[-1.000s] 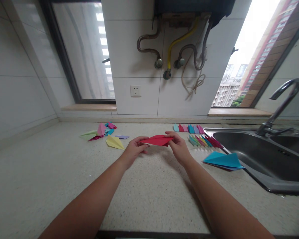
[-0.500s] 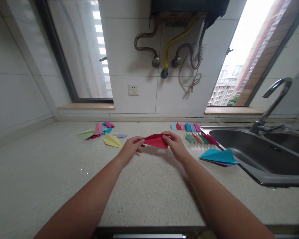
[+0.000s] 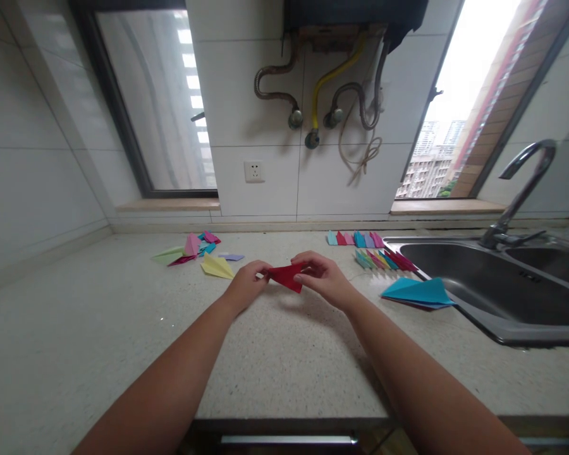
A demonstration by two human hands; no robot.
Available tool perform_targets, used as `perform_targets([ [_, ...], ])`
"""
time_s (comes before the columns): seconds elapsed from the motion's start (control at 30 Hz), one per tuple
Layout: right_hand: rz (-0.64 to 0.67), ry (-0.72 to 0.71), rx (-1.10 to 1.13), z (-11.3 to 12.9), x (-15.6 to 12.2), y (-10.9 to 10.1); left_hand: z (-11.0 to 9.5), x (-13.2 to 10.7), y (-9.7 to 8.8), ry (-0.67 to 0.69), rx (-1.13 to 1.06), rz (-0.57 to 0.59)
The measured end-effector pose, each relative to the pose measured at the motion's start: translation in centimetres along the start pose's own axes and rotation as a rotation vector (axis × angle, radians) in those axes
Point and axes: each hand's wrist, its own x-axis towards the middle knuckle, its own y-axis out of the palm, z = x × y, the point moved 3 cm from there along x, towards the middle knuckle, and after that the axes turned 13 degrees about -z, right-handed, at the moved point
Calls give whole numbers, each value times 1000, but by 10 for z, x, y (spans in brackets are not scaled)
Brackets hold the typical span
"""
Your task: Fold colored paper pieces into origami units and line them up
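Observation:
Just above the counter (image 3: 284,354), a folded piece of red paper (image 3: 287,276) is held between both hands. My left hand (image 3: 248,284) pinches its left end. My right hand (image 3: 323,278) grips the right end, thumb in front and fingers behind. A yellow paper plane (image 3: 217,266) lies to the left of my left hand. Behind it rests a loose group of folded papers in pink, blue and green, with a pink one (image 3: 192,244) on top. Right of my right hand, a blue paper plane (image 3: 420,291) lies over other folded sheets.
Two rows of small coloured folded papers, a back row (image 3: 355,239) and a front row (image 3: 384,260), stand beside the steel sink (image 3: 497,335). A curved faucet (image 3: 526,170) rises behind the basin. Hoses (image 3: 315,95) and a wall socket (image 3: 254,171) are on the tiled wall.
My right hand has moved left along the red paper, closer to my left hand. The paper now shows a shorter shape with its lower corner pointing down. The view has shifted slightly.

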Motion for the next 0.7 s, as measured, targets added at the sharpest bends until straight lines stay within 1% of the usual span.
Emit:
perform_targets([
  [0.1,33,19,14,1,-1,0,2,1,0,25,16,-26],
  [0.17,51,3,7,2,-1,1,3,2,0,33,10,-38],
  [0.27,59,-31,-31,2,-2,3,2,2,-1,10,-47,-45],
  [0.33,50,-61,-95,0,-3,4,-1,1,-2,7,-77,-55],
  [0.43,52,-131,-209,-2,-5,7,-6,-1,-4,42,-78,-72],
  [0.53,102,-187,-304,-3,-8,11,-9,-2,-4,71,-58,-67],
  [0.7,184,-222,-437,-2,-10,14,-9,-3,-5,86,-31,-43],
])
